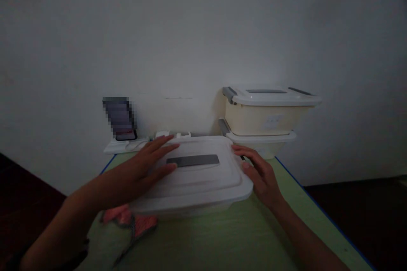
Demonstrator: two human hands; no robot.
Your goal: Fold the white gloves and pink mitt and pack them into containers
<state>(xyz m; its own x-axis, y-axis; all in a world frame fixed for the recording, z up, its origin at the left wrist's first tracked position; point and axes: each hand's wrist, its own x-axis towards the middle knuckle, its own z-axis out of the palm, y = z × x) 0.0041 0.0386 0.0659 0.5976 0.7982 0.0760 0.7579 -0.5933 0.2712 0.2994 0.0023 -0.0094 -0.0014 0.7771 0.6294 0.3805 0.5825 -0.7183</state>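
A storage box with a white lid (pixel 197 186) and a grey lid handle (pixel 193 160) sits on the green table in front of me. My left hand (pixel 149 163) rests over the left part of the lid, fingers spread and extended. At the opposite edge, my right hand (pixel 260 175) has its fingers and thumb bent around the lid's side, where a dark latch partly shows. The lid is on the box, and the box's body is mostly hidden beneath it. By my left forearm lies a pink knitted piece (pixel 143 224) with grey edging.
Two lidded storage boxes are stacked against the wall, the upper box (pixel 257 118) over the lower box (pixel 270 149). A phone (pixel 121 120) leans upright at the back left, near a white power strip (pixel 119 146). The green table (pixel 222 241) has blue edges.
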